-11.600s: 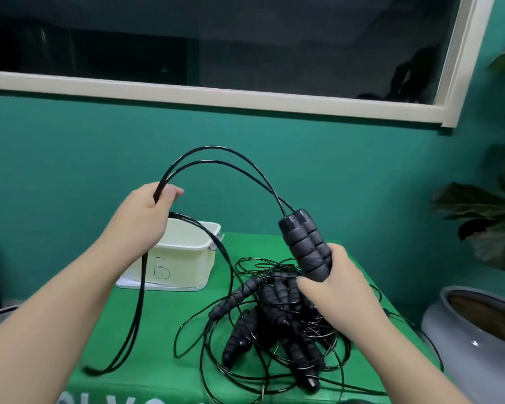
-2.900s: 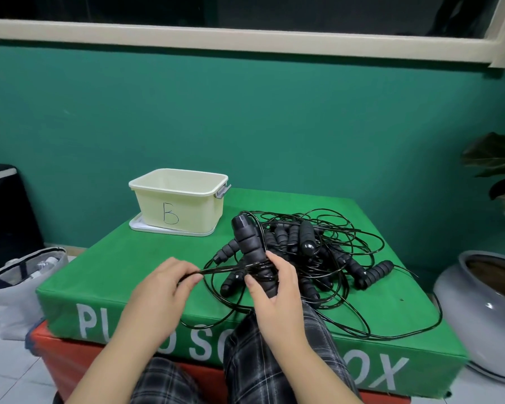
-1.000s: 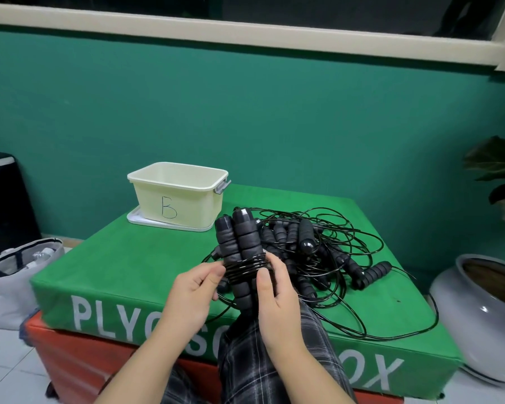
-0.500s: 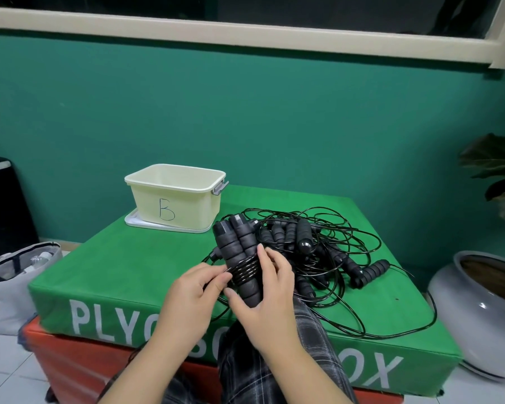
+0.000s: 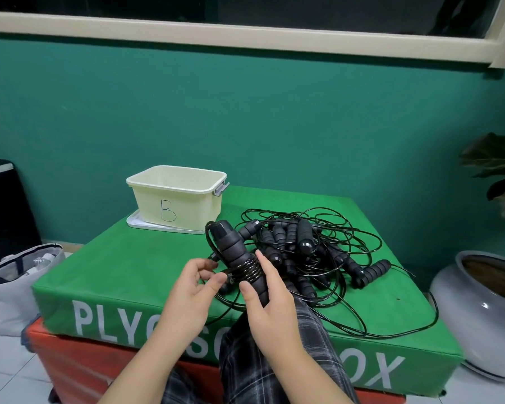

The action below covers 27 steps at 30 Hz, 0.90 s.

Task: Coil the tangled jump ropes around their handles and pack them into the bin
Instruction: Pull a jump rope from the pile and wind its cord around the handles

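Ropes (image 5: 318, 258) are lying tangled on the green box (image 5: 123, 266), too many to count; one bin (image 5: 177, 199) is standing behind. Right hand (image 5: 270, 298) is gripping two coiled handles (image 5: 236, 258) upright while left hand (image 5: 193, 290), fingers curled, is pinching the cord.

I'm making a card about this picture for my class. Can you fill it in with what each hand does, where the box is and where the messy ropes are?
right hand: grips the coiled handles
left hand: pinches the rope by the coil
bin: marked B, on a lid, far left of green box
tangled ropes: piled on green box, right of bin
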Each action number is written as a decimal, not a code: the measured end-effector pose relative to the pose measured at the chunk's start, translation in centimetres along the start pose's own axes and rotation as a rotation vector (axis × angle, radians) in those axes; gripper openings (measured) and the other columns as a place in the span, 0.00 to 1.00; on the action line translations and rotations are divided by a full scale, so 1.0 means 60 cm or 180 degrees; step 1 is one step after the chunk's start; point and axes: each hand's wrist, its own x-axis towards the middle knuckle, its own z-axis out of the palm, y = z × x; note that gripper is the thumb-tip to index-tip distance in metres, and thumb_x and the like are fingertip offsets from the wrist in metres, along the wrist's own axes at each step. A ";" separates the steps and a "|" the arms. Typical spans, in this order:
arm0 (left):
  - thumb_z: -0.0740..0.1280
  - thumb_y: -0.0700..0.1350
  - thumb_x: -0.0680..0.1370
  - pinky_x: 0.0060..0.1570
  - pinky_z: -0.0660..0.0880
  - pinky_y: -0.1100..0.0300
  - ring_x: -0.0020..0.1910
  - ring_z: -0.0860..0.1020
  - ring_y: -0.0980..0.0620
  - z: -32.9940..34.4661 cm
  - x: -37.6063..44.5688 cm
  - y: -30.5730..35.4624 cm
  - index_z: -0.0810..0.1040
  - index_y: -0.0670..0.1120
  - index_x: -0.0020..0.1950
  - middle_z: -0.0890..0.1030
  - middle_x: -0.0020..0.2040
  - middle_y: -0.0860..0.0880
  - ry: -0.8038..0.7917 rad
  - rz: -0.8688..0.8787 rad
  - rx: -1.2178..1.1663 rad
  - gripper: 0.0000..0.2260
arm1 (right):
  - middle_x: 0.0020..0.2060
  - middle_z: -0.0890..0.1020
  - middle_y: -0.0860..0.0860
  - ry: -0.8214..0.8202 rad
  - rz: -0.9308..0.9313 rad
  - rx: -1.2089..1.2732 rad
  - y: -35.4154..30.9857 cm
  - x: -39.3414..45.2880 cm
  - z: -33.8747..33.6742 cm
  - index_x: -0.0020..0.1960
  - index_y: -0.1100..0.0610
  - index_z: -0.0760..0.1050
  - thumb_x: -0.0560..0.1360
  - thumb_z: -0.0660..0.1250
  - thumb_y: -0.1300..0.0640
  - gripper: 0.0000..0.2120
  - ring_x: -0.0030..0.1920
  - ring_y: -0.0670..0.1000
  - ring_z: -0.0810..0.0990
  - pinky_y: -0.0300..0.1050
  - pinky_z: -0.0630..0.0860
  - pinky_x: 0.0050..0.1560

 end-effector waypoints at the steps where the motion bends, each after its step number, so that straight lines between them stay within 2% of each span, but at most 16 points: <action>1: 0.67 0.47 0.76 0.38 0.67 0.57 0.31 0.75 0.59 0.002 0.001 0.002 0.73 0.53 0.52 0.78 0.44 0.45 -0.0007 -0.0038 0.0062 0.06 | 0.59 0.75 0.36 -0.0003 0.0025 0.0081 -0.002 -0.001 -0.001 0.66 0.32 0.60 0.71 0.60 0.38 0.24 0.61 0.37 0.73 0.31 0.67 0.60; 3: 0.64 0.51 0.77 0.38 0.70 0.53 0.38 0.77 0.47 0.003 0.003 0.006 0.73 0.55 0.57 0.79 0.45 0.41 -0.0119 -0.0130 0.0282 0.09 | 0.54 0.77 0.32 -0.0016 0.0047 0.0249 -0.006 -0.001 -0.005 0.66 0.36 0.63 0.75 0.64 0.45 0.21 0.56 0.33 0.75 0.26 0.67 0.54; 4: 0.63 0.57 0.75 0.39 0.72 0.54 0.38 0.77 0.46 0.002 0.003 0.008 0.74 0.55 0.58 0.80 0.46 0.40 -0.0268 -0.0179 0.0333 0.14 | 0.51 0.78 0.29 -0.0011 0.0049 0.0325 -0.007 -0.001 -0.007 0.66 0.38 0.65 0.76 0.64 0.48 0.20 0.54 0.31 0.75 0.24 0.67 0.51; 6: 0.61 0.70 0.70 0.33 0.69 0.64 0.29 0.72 0.57 0.001 -0.002 0.010 0.76 0.55 0.54 0.79 0.39 0.45 -0.0578 -0.0158 0.0318 0.23 | 0.49 0.77 0.24 0.0061 -0.0024 0.0386 -0.008 -0.001 -0.009 0.63 0.39 0.66 0.75 0.62 0.47 0.18 0.52 0.31 0.75 0.24 0.67 0.49; 7: 0.60 0.69 0.71 0.30 0.67 0.68 0.27 0.70 0.61 0.002 -0.003 0.011 0.77 0.54 0.51 0.75 0.35 0.49 -0.0600 -0.0136 0.0294 0.22 | 0.49 0.77 0.25 0.0099 -0.0039 0.0396 -0.007 -0.002 -0.009 0.63 0.39 0.67 0.74 0.61 0.44 0.17 0.51 0.33 0.76 0.25 0.68 0.49; 9: 0.61 0.56 0.77 0.28 0.64 0.69 0.24 0.68 0.62 0.003 -0.006 0.015 0.77 0.52 0.43 0.71 0.29 0.52 -0.0412 -0.0069 0.0277 0.11 | 0.47 0.79 0.30 0.0113 -0.0047 0.0429 -0.006 -0.001 -0.008 0.62 0.37 0.67 0.73 0.58 0.39 0.18 0.47 0.37 0.78 0.29 0.71 0.47; 10: 0.61 0.52 0.77 0.29 0.64 0.68 0.24 0.68 0.62 0.003 -0.007 0.017 0.77 0.53 0.39 0.71 0.27 0.53 -0.0270 0.0012 0.0312 0.09 | 0.45 0.80 0.32 0.0110 -0.0075 0.0426 -0.005 -0.001 -0.006 0.62 0.35 0.67 0.72 0.57 0.38 0.18 0.45 0.38 0.78 0.30 0.71 0.46; 11: 0.62 0.50 0.77 0.30 0.63 0.66 0.25 0.69 0.63 0.001 -0.008 0.019 0.76 0.56 0.36 0.73 0.26 0.55 -0.0164 0.0101 0.0374 0.10 | 0.46 0.80 0.33 0.0158 -0.0155 0.0385 -0.007 -0.001 -0.004 0.62 0.35 0.68 0.73 0.57 0.40 0.17 0.47 0.38 0.78 0.30 0.71 0.47; 13: 0.64 0.48 0.77 0.31 0.62 0.67 0.28 0.71 0.64 -0.002 -0.009 0.020 0.76 0.60 0.28 0.74 0.27 0.61 -0.0030 0.0268 0.0598 0.17 | 0.56 0.77 0.38 0.0457 -0.0524 0.0210 -0.008 0.001 -0.002 0.61 0.38 0.72 0.77 0.58 0.47 0.14 0.58 0.38 0.75 0.29 0.68 0.56; 15: 0.65 0.46 0.77 0.31 0.62 0.69 0.30 0.71 0.63 -0.002 -0.010 0.020 0.75 0.63 0.26 0.73 0.28 0.59 0.0008 0.0452 0.0847 0.20 | 0.60 0.72 0.43 0.0752 -0.0789 0.0131 -0.003 0.005 -0.001 0.60 0.41 0.74 0.78 0.59 0.52 0.13 0.60 0.39 0.73 0.29 0.66 0.59; 17: 0.66 0.45 0.77 0.32 0.63 0.70 0.31 0.71 0.63 -0.002 -0.010 0.021 0.74 0.63 0.25 0.70 0.28 0.54 0.0076 0.0571 0.1037 0.21 | 0.60 0.71 0.42 0.0866 -0.0890 0.0073 0.001 0.007 -0.001 0.60 0.44 0.76 0.78 0.59 0.55 0.14 0.59 0.41 0.74 0.29 0.68 0.59; 20: 0.67 0.45 0.76 0.34 0.65 0.70 0.35 0.73 0.60 -0.006 -0.012 0.022 0.74 0.62 0.28 0.73 0.31 0.52 0.0137 0.0672 0.1122 0.18 | 0.62 0.73 0.43 0.0730 -0.0850 -0.0052 0.004 0.004 -0.002 0.65 0.50 0.75 0.78 0.59 0.54 0.17 0.64 0.41 0.71 0.30 0.64 0.64; 22: 0.67 0.46 0.76 0.35 0.66 0.69 0.38 0.74 0.58 -0.010 -0.015 0.025 0.77 0.59 0.33 0.74 0.32 0.52 0.0094 0.0792 0.1236 0.13 | 0.67 0.68 0.42 0.0458 -0.0630 -0.0186 -0.002 0.002 -0.003 0.70 0.53 0.69 0.76 0.59 0.48 0.23 0.68 0.37 0.65 0.26 0.59 0.65; 24: 0.66 0.48 0.77 0.35 0.66 0.66 0.39 0.74 0.57 -0.012 -0.016 0.027 0.81 0.52 0.36 0.73 0.31 0.53 0.0046 0.0990 0.1469 0.10 | 0.68 0.62 0.38 0.0250 -0.0407 -0.0309 -0.004 0.000 -0.004 0.73 0.51 0.62 0.73 0.60 0.42 0.31 0.69 0.33 0.60 0.23 0.56 0.64; 27: 0.60 0.58 0.74 0.37 0.69 0.59 0.40 0.73 0.54 -0.014 -0.012 0.027 0.81 0.45 0.40 0.73 0.32 0.52 -0.0065 0.1168 0.1845 0.19 | 0.67 0.59 0.36 0.0188 -0.0288 -0.0687 -0.003 -0.001 0.002 0.76 0.53 0.57 0.68 0.63 0.37 0.41 0.70 0.35 0.57 0.23 0.52 0.65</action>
